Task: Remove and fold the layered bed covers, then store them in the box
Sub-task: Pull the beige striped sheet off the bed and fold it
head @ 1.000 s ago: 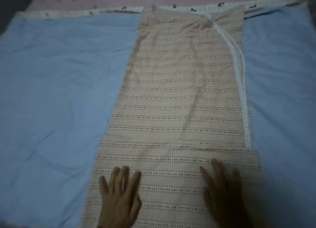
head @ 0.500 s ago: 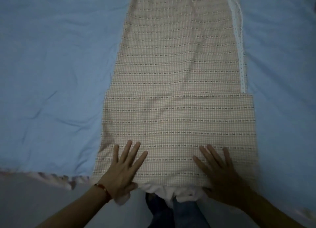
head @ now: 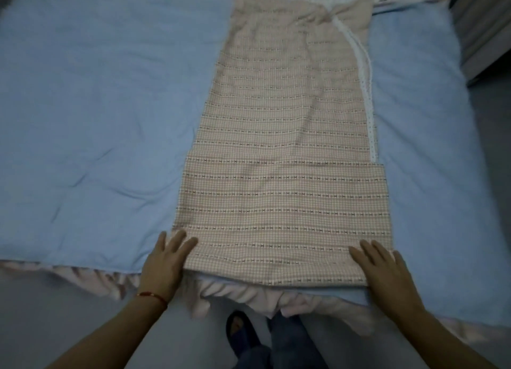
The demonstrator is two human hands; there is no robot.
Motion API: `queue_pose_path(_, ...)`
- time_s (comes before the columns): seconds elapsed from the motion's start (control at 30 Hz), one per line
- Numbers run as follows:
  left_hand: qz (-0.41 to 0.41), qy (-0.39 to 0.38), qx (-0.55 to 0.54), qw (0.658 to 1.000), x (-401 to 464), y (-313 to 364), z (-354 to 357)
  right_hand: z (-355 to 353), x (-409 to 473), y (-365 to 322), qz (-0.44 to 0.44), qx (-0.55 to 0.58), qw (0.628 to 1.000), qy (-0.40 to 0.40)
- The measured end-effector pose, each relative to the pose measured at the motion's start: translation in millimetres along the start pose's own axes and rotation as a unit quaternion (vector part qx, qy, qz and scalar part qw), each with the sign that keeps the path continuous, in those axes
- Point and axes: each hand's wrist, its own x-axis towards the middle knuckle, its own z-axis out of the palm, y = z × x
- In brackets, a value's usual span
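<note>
1. Head view: checked beige cover lies folded into a long strip down the middle of the bed, running from the near edge to the far edge, on top of the light blue cover.
2. The near end of the strip is doubled back on itself, forming a wider band across the bottom.
3. A white lace trim runs along the strip's right side, from the bunched far end to the doubled band.
4. My left hand rests at the strip's near left corner, fingers straight and slightly spread, lying partly on the blue cover and partly on the beige edge, gripping nothing.
5. A red string bracelet circles that wrist.
6. My right hand lies flat on the near right corner of the strip, fingers straight and together, holding nothing.
7. A pink frilled bed skirt hangs below the near edge of the bed.
8. My slippered foot shows on the grey floor between my arms.
</note>
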Motion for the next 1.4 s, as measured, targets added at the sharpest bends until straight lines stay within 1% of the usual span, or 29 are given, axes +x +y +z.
queue_pose_path(0.07, 0.005, 0.018, -0.031, 0.999, -0.8, -13.4, -13.0, -15.3, 1.7, 5.3, 0.003, 0.013, 1.000, 0.021)
queue_pose_path(0.13, 0.018, 0.010, -0.036, 0.999, 1.9, -16.1, -24.8, -30.1, 6.6, 7.0, -0.015, 0.043, 0.999, 0.028)
queue_pose_path(0.2, 0.044, 0.033, -0.033, 0.998, -2.0, -15.0, -41.8, -56.8, 7.6, 7.0, -0.030, 0.055, 0.997, 0.041)
queue_pose_path(0.27, 0.060, 0.074, -0.029, 0.995, -3.9, -14.8, -55.7, -78.9, 4.6, 8.1, -0.038, 0.036, 0.996, 0.069)
queue_pose_path(0.33, 0.055, 0.094, -0.021, 0.994, -8.7, -10.9, -72.1, -98.2, -0.6, 6.5, -0.018, 0.014, 0.995, 0.097)
queue_pose_path(0.43, 0.040, 0.098, -0.039, 0.994, -19.7, 4.7, -108.4, -124.6, -9.3, 2.2, 0.023, -0.010, 0.995, 0.093)
queue_pose_path(0.47, 0.030, 0.087, -0.039, 0.995, -27.2, 7.4, -117.4, -131.1, -16.5, 0.2, 0.029, -0.010, 0.996, 0.081)
queue_pose_path(0.53, 0.012, 0.039, -0.039, 0.998, -40.8, 10.7, -138.2, -144.6, -30.2, -3.6, 0.041, -0.012, 0.994, 0.097)
queue_pose_path(0.63, 0.000, -0.019, 0.014, 1.000, -60.2, 10.4, -157.1, -168.7, -64.0, -18.5, 0.046, 0.006, 0.991, 0.128)
queue_pose_path(0.7, 0.005, -0.075, 0.054, 0.996, -71.4, 7.8, -161.8, -176.3, -87.3, -26.4, 0.026, 0.010, 0.990, 0.138)
queue_pose_path(0.73, 0.003, -0.101, 0.058, 0.993, -78.4, 8.3, -163.1, -179.1, -98.2, -29.9, 0.024, 0.032, 0.993, 0.107)
queue_pose_path(0.77, 0.003, -0.124, 0.063, 0.990, -83.5, 9.0, -162.1, -180.1, -106.6, -32.6, 0.044, 0.053, 0.996, 0.058)
queue_pose_path(0.83, 0.016, -0.174, 0.091, 0.980, -95.1, 10.4, -155.7, -176.0, -123.8, -36.3, 0.075, 0.068, 0.992, -0.077)
queue_pose_path(0.9, 0.023, -0.228, 0.105, 0.968, -102.9, 11.6, -150.6, -160.4, -135.3, -37.7, 0.083, 0.071, 0.982, -0.151)
queue_pose_path(0.97, 0.030, -0.262, 0.105, 0.959, -108.3, 13.6, -151.5, -148.6, -142.8, -38.4, 0.081, 0.086, 0.978, -0.171)
queue_pose_path(1.03, 0.042, -0.271, 0.098, 0.957, -109.9, 14.0, -157.4, -130.6, -145.1, -27.0, 0.096, 0.110, 0.977, -0.157)
queue_pose_path(1.13, 0.057, -0.255, 0.059, 0.963, -105.7, 8.9, -175.6, -148.8, -138.6, -31.7, 0.108, 0.121, 0.978, -0.133)
queue_pose_path(1.2, 0.055, -0.215, 0.005, 0.975, -96.3, 0.1, -188.9, -168.4, -127.5, -37.0, 0.134, 0.121, 0.978, -0.104)
queue_pose_path(1.27, 0.048, -0.150, -0.052, 0.986, -85.8, -12.6, -201.8, -184.9, -113.3, -32.4, 0.164, 0.133, 0.976, -0.045)
queue_pose_path(1.33, 0.024, -0.071, -0.132, 0.988, -76.5, -22.2, -216.2, -207.0, -95.3, -24.4, 0.184, 0.163, 0.969, 0.003)
queue_pose_path(1.37, 0.009, -0.029, -0.190, 0.981, -71.7, -23.4, -224.6, -219.6, -84.4, -20.6, 0.187, 0.179, 0.966, 0.030)
queue_pose_path(1.4, -0.008, 0.013, -0.257, 0.966, -64.4, -22.0, -232.2, -232.3, -71.8, -15.0, 0.188, 0.197, 0.961, 0.054)
